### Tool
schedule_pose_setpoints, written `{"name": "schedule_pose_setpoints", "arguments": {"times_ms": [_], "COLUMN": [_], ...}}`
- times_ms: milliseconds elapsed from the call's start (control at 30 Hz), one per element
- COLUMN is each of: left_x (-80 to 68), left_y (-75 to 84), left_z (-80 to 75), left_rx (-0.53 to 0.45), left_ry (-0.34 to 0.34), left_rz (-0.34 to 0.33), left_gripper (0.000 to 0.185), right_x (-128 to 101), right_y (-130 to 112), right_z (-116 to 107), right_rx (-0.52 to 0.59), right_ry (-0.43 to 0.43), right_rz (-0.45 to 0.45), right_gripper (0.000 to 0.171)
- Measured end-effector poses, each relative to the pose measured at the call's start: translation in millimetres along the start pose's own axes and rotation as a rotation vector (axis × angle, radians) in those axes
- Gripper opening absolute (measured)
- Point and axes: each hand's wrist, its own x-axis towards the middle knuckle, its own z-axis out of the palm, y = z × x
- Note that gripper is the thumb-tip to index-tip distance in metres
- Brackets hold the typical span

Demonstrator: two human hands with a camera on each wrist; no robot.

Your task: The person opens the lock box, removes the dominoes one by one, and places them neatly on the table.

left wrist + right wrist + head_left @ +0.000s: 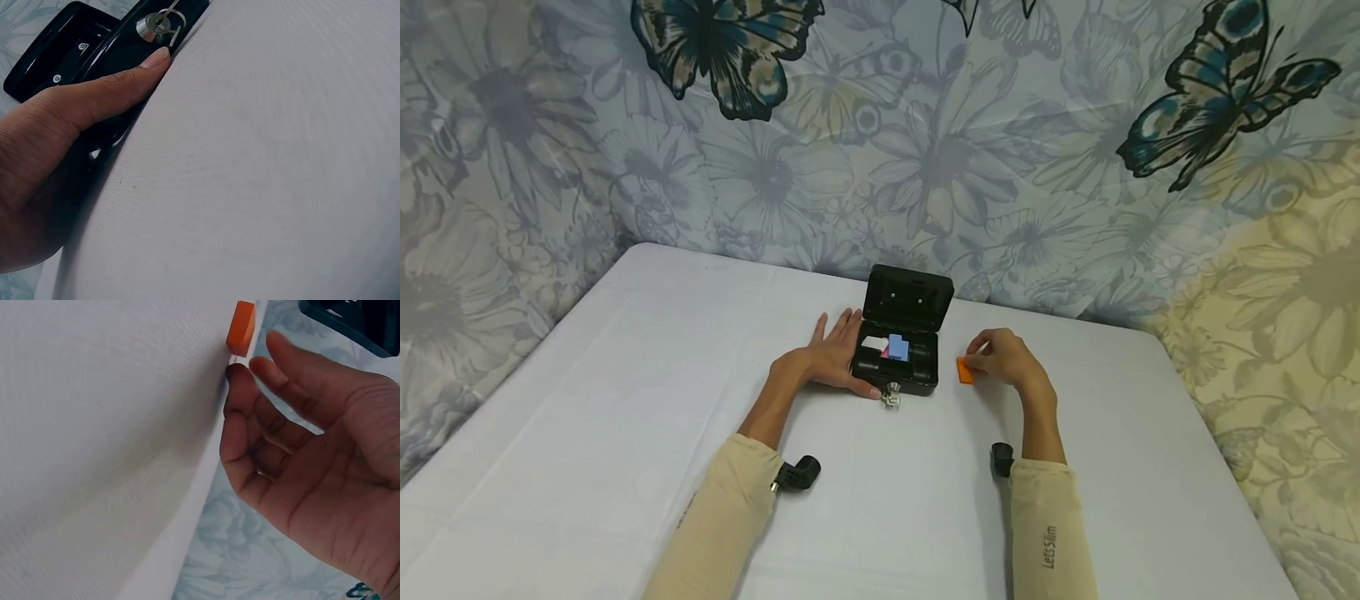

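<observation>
A small black cash box [895, 382] stands on the table with its lid [910, 298] raised. Inside it lie a light blue piece [898, 347], a white piece [874, 342] and a partly hidden pink one. Keys on a ring [175, 28] hang from the lock at its front. My left hand [832, 358] rests along the box's left side, fingers spread, thumb reaching the front near the lock. Right of the box, an orange block [966, 370] lies on the table. My right hand [1004, 358] is beside it, fingers loosely bent; the right wrist view shows a small gap between fingertips and block.
A white cloth covers the table [625, 400]. Behind it hangs a floral backdrop [775, 179] with butterflies, close to the table's back edge and the raised lid. Each sleeved forearm carries a black wrist camera [801, 473].
</observation>
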Motion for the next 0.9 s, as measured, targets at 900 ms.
{"name": "schedule_pose_setpoints", "arguments": {"times_ms": [900], "left_x": [-9.9], "left_y": [11.6], "left_z": [-9.7], "left_rx": [-0.002], "left_ry": [-0.011], "left_rz": [-0.009], "left_gripper": [0.137], "right_x": [4], "right_y": [-7], "right_z": [4], "right_rx": [-0.054], "right_ry": [-0.029], "right_rz": [0.054], "right_gripper": [0.033]}}
